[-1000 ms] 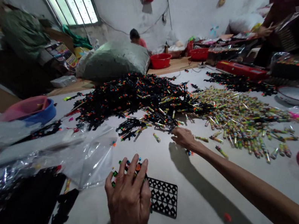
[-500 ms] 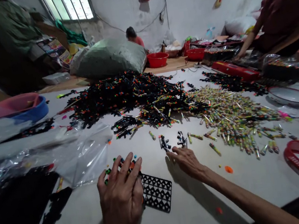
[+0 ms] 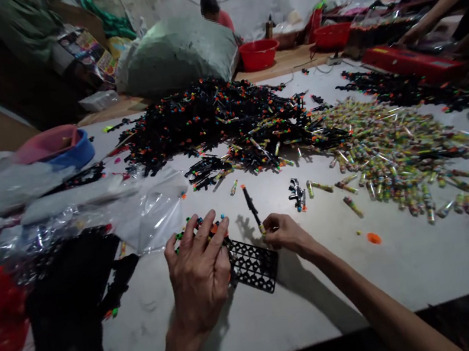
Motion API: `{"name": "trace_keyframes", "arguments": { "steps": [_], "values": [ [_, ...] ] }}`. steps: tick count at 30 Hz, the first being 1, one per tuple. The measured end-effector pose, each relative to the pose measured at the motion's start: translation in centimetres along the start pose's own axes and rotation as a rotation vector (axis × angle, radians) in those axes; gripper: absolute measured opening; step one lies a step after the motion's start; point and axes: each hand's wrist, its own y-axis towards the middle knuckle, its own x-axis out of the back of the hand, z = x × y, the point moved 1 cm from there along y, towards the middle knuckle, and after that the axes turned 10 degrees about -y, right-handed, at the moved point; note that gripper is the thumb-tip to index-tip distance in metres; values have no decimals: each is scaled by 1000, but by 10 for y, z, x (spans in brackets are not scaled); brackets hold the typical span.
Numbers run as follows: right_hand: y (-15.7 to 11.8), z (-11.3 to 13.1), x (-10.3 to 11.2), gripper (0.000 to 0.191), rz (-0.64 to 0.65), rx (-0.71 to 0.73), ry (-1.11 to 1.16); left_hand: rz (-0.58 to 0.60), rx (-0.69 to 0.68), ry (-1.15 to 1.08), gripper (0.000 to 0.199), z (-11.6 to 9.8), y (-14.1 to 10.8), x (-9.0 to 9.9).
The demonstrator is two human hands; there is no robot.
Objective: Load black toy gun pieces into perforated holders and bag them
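Observation:
My left hand point(image 3: 203, 273) lies palm down with its fingers spread over small green and orange pieces point(image 3: 179, 237), partly hidden beneath it. A black perforated plastic tray point(image 3: 256, 265) sticks out to the right of it. Between the fingertips of my right hand point(image 3: 286, 231) is the lower end of a small black toy gun point(image 3: 251, 205), pointing upward with an orange tip. Another small toy gun point(image 3: 296, 194) lies on the white table just beyond this hand, beside several clear tubes with colourful contents point(image 3: 321, 187).
A large heap of black toy guns point(image 3: 190, 123) covers the back middle, with a pile of filled tubes point(image 3: 396, 148) to its right. Plastic bags point(image 3: 150, 207) and a black cloth-like bundle point(image 3: 71, 304) lie left. A person's arm point(image 3: 440, 6) reaches in at far right.
My right hand has taken hold of one of the two small toy guns and drawn it nearer the tray. My left hand keeps its spread pose. The camera view has tilted downward.

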Motion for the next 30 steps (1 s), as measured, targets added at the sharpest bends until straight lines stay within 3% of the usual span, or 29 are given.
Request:
{"name": "trace_keyframes", "arguments": {
  "steps": [2, 6, 9, 14, 19, 23, 25, 27, 29, 30],
  "values": [
    [0, 6, -20, 16, 14, 60, 119, -3, 2, -2, 43, -1, 1, 0],
    [14, 17, -45, 8, 89, 110, 124, -2, 6, -19, 43, -2, 1, 1],
    [14, 17, -44, 15, 136, 197, 144, 2, 12, -36, 43, -2, 0, 1],
    [-24, 5, -37, 17, 199, 252, 155, -24, 51, -104, 40, -4, 1, 1],
    [-48, 4, -48, 5, 61, 462, -291, -22, 89, -127, 38, -6, 3, 2],
    [-51, 12, -61, 13, 49, 460, -709, 34, 65, -53, 44, -9, 4, 5],
    [-47, 18, -57, 13, 124, 440, -817, 54, 66, -6, 51, -10, 4, 6],
    [-31, 28, -42, 10, 342, 481, -790, 45, 70, 21, 51, -10, 4, 5],
    [3, 45, -21, 10, 500, 525, -730, 19, 55, 17, 49, -10, 3, 3],
    [27, 57, -10, 13, 467, 530, -740, -3, 47, 0, 49, -9, 2, 2]
  ]
}}
